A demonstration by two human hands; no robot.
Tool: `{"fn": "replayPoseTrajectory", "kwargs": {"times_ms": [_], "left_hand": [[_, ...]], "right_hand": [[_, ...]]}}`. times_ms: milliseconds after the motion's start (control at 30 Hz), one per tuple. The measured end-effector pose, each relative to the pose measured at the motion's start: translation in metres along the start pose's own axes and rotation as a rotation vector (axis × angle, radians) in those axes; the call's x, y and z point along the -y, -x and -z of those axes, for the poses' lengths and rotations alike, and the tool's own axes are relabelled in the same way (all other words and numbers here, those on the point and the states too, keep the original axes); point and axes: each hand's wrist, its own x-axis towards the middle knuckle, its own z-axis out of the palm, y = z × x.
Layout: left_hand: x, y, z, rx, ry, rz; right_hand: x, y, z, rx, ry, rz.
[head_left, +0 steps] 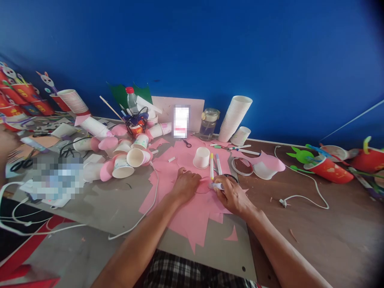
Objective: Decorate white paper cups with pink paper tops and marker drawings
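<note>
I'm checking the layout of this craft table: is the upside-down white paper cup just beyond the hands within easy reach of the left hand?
Probably yes: the left hand rests flat on the pink paper, and only bare paper lies between it and the white cup.

head cam | looks forward and down | close over table [315,240] | blue wall [270,60] behind

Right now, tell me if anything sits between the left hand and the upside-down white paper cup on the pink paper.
Nothing visible does. Between the left hand and the upside-down white paper cup lies only bare pink paper sheet; the markers lie to its right.
</note>
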Motion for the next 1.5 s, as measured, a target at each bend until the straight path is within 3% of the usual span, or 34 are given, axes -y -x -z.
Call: {"fn": "replayPoseTrajectory", "kwargs": {"times_ms": [133, 333, 533, 733, 933, 1133, 1333, 1500], "left_hand": [[0.000, 0.001, 0.002, 0.002, 0.018, 0.009], [0.002, 0.002, 0.001, -0.070, 0.111, 0.000], [0.010, 0.004, 0.000, -0.168, 0.171, 0.005], [0.009, 0.003, 0.003, -0.178, 0.276, 0.077], [0.011, 0.001, 0.003, -0.118, 0.304, 0.077], [0.009, 0.002, 0.004, -0.073, 0.281, 0.007], [0.008, 0.002, 0.005, -0.137, 0.258, -0.090], [0.009, 0.002, 0.003, -0.179, 0.275, -0.091]], "right_hand": [[0.008, 0.000, -0.007, -0.145, -0.267, -0.139], [0.012, -0.004, -0.019, -0.390, -0.907, -0.488], [0.009, -0.010, -0.013, -0.437, -1.272, -0.658], [0.007, -0.012, -0.009, -0.352, -1.468, -0.796], [0.006, -0.009, -0.012, -0.316, -1.334, -0.754], [0.013, -0.008, -0.016, -0.134, -0.970, -0.572], [0.016, -0.005, -0.018, -0.130, -0.465, -0.384], [0.016, -0.006, -0.018, -0.119, -0.364, -0.344]]}}
